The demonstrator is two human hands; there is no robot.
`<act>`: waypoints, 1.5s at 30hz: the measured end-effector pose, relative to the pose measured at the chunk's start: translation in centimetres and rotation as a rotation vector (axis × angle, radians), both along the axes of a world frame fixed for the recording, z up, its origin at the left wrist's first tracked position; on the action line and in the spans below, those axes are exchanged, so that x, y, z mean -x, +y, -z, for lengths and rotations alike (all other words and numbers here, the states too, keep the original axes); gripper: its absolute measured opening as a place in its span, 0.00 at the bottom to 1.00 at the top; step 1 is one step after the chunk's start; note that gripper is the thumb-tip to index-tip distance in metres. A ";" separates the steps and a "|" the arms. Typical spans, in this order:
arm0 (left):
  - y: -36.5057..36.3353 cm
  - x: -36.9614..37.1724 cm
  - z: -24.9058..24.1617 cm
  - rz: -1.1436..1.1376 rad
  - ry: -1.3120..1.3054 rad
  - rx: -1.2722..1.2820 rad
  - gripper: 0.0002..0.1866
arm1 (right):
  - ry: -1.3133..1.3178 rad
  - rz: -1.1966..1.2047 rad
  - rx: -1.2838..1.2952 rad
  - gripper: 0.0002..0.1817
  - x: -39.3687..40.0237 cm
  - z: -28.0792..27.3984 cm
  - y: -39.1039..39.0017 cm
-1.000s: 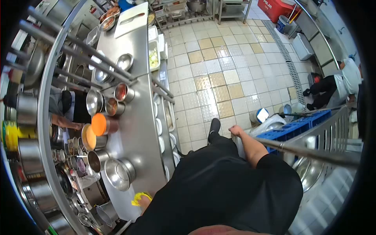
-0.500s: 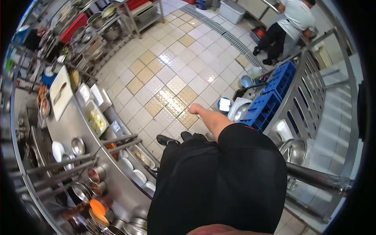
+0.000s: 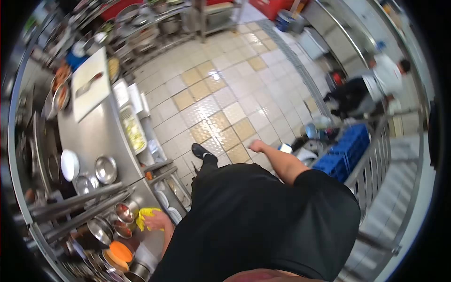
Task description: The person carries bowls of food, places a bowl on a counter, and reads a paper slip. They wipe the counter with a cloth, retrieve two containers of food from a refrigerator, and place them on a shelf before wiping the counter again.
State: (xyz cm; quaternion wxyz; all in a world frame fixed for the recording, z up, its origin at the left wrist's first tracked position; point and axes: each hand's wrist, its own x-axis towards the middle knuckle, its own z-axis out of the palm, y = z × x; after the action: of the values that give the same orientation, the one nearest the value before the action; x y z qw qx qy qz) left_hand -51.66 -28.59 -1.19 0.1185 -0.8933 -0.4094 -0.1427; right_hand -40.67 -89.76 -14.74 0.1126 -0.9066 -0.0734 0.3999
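Observation:
My left hand point(image 3: 157, 220) is over the steel counter at the lower left, closed on a yellow cloth point(image 3: 145, 218). Right beside the cloth stand steel bowls with red food point(image 3: 125, 212), and an orange lid or disc point(image 3: 120, 251) lies below them. Out over the tiled floor hangs my right hand point(image 3: 256, 146), its fingers curled; nothing shows in it. Two empty-looking steel bowls point(image 3: 106, 169) and a white bowl point(image 3: 70, 165) rest further up the counter.
A white cutting board point(image 3: 92, 87) with a knife point(image 3: 89, 84) lies on the counter point(image 3: 84, 136). Blue crates point(image 3: 345, 149) stand at the right beside a metal rack point(image 3: 376, 164). A co-worker point(image 3: 371, 87) bends near the drain grate point(image 3: 300, 70).
My left hand has come into view with the yellow cloth. The view has turned and shifted, and one foot has stepped forward. My right arm still hangs out over the floor.

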 end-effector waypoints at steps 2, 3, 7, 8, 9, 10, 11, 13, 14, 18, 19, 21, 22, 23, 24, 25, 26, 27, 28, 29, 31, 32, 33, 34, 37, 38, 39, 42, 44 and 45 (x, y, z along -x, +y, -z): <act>-0.8 -3.3 -3.0 -0.155 0.041 0.171 0.30 | 0.187 0.628 0.080 0.24 -1.2 -6.6 -0.3; -1.2 -4.2 -4.0 -0.195 0.043 0.232 0.30 | 0.206 0.672 0.119 0.24 -1.6 -4.3 -2.0; -0.8 -4.3 -3.5 -0.135 -0.020 0.202 0.29 | 0.188 0.835 0.059 0.20 -7.0 -6.0 -0.6; -1.0 -4.4 -3.7 -0.141 -0.013 0.218 0.29 | 0.218 0.882 0.007 0.19 -8.4 -7.0 0.6; -0.8 -4.7 -3.9 -0.148 -0.013 0.231 0.29 | 0.215 0.909 -0.059 0.19 -10.0 -8.1 2.3; 0.1 -3.9 -2.3 -0.111 -0.037 0.204 0.30 | 0.208 0.934 -0.128 0.19 -12.0 -9.2 4.2; 0.4 -3.9 -2.7 -0.123 -0.032 0.234 0.30 | 0.200 0.955 -0.198 0.19 -14.0 -9.6 5.8; 0.3 -4.4 -3.2 -0.145 -0.029 0.303 0.31 | 0.168 0.775 -0.211 0.20 -17.7 -7.3 6.9; 0.3 -4.4 -3.0 -0.135 -0.039 0.286 0.31 | 0.121 0.664 -0.192 0.20 -19.7 -4.8 7.2; 0.2 -4.7 -3.3 -0.119 -0.049 0.248 0.32 | 0.020 0.371 -0.067 0.23 -28.6 -6.3 11.2; 0.1 -5.0 -3.6 -0.116 -0.047 0.247 0.32 | -0.019 0.312 -0.048 0.24 -30.8 -7.3 12.4; 0.6 -4.4 -2.4 -0.086 -0.070 0.226 0.32 | 0.007 0.294 -0.074 0.26 -35.3 -10.5 15.9; 0.9 -4.0 -1.7 -0.071 -0.081 0.216 0.32 | -0.009 0.271 -0.097 0.25 -37.4 -10.3 17.0; 0.9 -4.1 -1.7 -0.083 -0.057 0.225 0.32 | -0.022 0.246 -0.120 0.25 -39.2 -10.2 18.1; 1.0 -4.0 -1.8 -0.096 -0.033 0.234 0.32 | -0.042 0.215 -0.146 0.25 -40.9 -10.4 19.5; 1.0 -4.2 -1.8 -0.111 -0.009 0.242 0.32 | -0.014 0.166 -0.164 0.26 -42.7 -10.2 20.8; 0.8 -4.8 -2.3 -0.137 -0.003 0.238 0.32 | 0.009 0.114 -0.178 0.26 -44.4 -10.2 22.2; 0.4 -5.5 -3.0 -0.169 0.001 0.235 0.32 | 0.031 0.056 -0.191 0.26 -45.9 -10.2 23.6; -0.2 -6.2 -3.2 -0.208 0.004 0.232 0.32 | 0.040 -0.031 -0.191 0.26 -47.7 -9.9 25.0; -0.4 -6.9 -2.9 -0.322 -0.007 0.253 0.32 | 0.055 -0.124 -0.191 0.26 -49.2 -9.2 26.2; -1.3 -8.3 -2.6 -0.558 -0.028 0.298 0.32 | 0.078 -0.394 -0.120 0.28 -52.8 -7.2 28.6; -1.4 -9.6 -3.2 -0.696 0.072 0.333 0.34 | 0.087 -0.539 -0.103 0.28 -54.7 -6.1 29.7; -1.2 -10.3 -2.6 -0.806 0.093 0.319 0.35 | 0.095 -0.684 -0.083 0.28 -56.6 -4.6 30.8; -1.0 -11.0 -1.8 -0.916 0.115 0.307 0.35 | 0.083 -0.792 -0.093 0.27 -58.4 -2.6 32.1; -2.2 -12.8 -2.6 -0.925 0.064 0.081 0.37 | 0.122 -0.983 -0.201 0.23 -60.9 -10.6 37.6; -3.3 -14.1 -4.0 -0.891 0.062 -0.076 0.38 | 0.180 -1.002 -0.235 0.22 -60.8 -12.2 39.3; -4.4 -15.8 -4.5 -0.933 -0.051 -0.205 0.37 | 0.239 -1.020 -0.268 0.22 -60.6 -13.9 41.0; -9.0 -18.4 -1.9 -1.130 -0.192 0.055 0.30 | 0.571 -1.169 -0.326 0.18 -59.7 -18.7 44.6; -14.0 -23.7 -1.1 -0.615 -0.396 -0.050 0.18 | 0.705 -1.270 -0.310 0.18 -59.3 -18.6 45.4; -16.5 -27.0 -1.6 -0.709 -0.602 0.388 0.12 | 0.762 -1.333 -0.274 0.19 -59.3 -18.1 45.5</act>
State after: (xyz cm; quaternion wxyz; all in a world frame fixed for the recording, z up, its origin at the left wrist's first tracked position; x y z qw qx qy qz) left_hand -24.65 -45.10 0.44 -0.1319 -0.6241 -0.7227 -0.2660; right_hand 18.60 -44.29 3.32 -0.0232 -0.4493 -0.6075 0.6546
